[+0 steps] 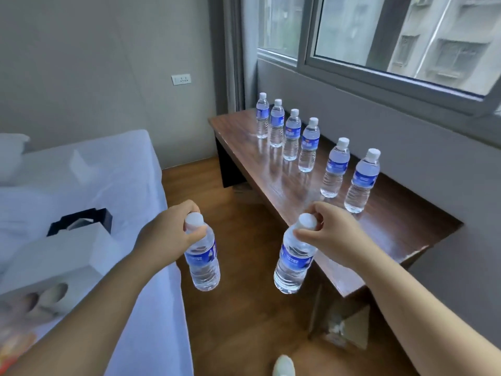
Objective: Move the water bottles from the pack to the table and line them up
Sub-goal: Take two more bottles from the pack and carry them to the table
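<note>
Each hand pinches an upright bottle by its cap, the right hand (pixel 329 229) and its bottle (pixel 294 256) nearer the table (pixel 393 229) than the left hand (pixel 168 229) and bottle (pixel 203 259).

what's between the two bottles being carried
Nothing: in the head view, only bare wooden floor shows between the left-hand bottle and the right-hand bottle.

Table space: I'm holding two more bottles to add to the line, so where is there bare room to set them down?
The table is bare at its near end, between the nearest standing bottle and the near edge. A smaller gap sits between the fourth bottle and fifth bottle. The far end is crowded with four close-set bottles.
</note>
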Motion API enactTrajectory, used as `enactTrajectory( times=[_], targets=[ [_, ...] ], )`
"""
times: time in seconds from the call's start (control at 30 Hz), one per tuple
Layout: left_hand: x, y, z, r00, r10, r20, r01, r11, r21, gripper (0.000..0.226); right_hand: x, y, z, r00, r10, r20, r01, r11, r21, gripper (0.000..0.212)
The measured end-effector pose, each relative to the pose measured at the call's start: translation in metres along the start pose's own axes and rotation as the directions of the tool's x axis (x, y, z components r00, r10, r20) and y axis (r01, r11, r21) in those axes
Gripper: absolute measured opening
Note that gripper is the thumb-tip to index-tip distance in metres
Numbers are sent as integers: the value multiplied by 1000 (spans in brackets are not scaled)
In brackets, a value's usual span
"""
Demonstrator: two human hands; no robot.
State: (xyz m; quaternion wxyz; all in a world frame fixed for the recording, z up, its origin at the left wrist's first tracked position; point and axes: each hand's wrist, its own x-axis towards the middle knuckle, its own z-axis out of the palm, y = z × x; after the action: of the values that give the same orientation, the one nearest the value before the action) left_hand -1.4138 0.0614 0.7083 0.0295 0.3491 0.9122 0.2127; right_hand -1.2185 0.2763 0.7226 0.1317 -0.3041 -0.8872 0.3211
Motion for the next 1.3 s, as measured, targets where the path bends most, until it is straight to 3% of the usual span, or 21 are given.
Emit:
enactTrajectory(
  times=[0.23,0.53,0.9,1.3],
  targets=[
    [142,-29,-8,993,-105,-47,102,993,-63,16,169,-26,16,995,-82,61,80,996,29,22],
    [346,-67,-20,983,-80,-162,64,993,-104,19,366,-63,36,993,-111,32,109,993,33,20],
    [620,-138,-40,980,197,-14,-196,962,-192,16,584,-107,93,983,127,-136,-124,992,35,25],
    [852,-128,-12,928,364,75,-352,926,-135,17,782,-103,108,932,223,-286,-230,973,11,21]
  ],
)
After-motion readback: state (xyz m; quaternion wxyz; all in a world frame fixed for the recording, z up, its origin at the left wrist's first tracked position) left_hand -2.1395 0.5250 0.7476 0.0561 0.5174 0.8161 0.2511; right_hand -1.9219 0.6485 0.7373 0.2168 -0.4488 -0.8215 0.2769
